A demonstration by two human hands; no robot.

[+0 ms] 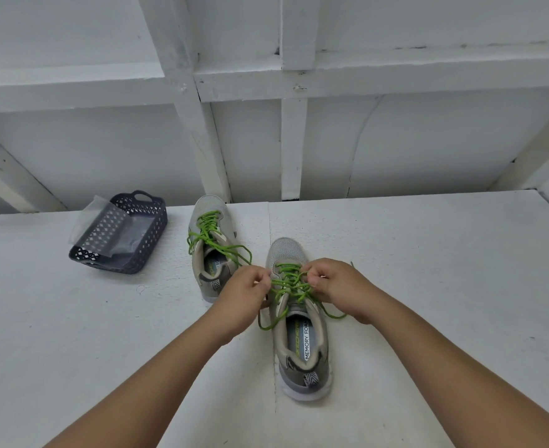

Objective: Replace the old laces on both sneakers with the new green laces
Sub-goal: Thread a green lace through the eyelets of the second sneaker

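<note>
You are at the tail of the job, on the second shoe; the near sneaker (300, 321) lies heel toward you on the white table (428, 286), and its green lace (291, 286) already crosses the eyelets up to the throat; the far sneaker (213, 250) sits just to the left and a little behind it, green-laced as well, with its loops lying loose over the tongue and the collar; no old lace shows on either shoe.

Your left hand (245, 287) has its fingers curled and pinches the lace at the left edge of the eyelet row; your right hand (334, 282) mirrors it on the other side, fingers curled, thumb and forefinger closed on the strand; both hands sit just above the tongue, close together, with the crossings between them; two free ends trail off, one down past the left of the collar, one out to the right under your wrist.

By my reading you are either snugging the top crossings or starting the knot; which of the two I cannot tell, since your fingers hide the exact strands.

The next move calls for an even pull on both sides, so the tongue stays centred; then cross the free ends and tie them; keep the trailing ends clear of the far sneaker's loops, which lie near your left hand.

The dark perforated basket (144, 240) stands well apart at the left, with a clear plastic wrapper (105, 227) lying in it; it needs nothing from you now.
</note>
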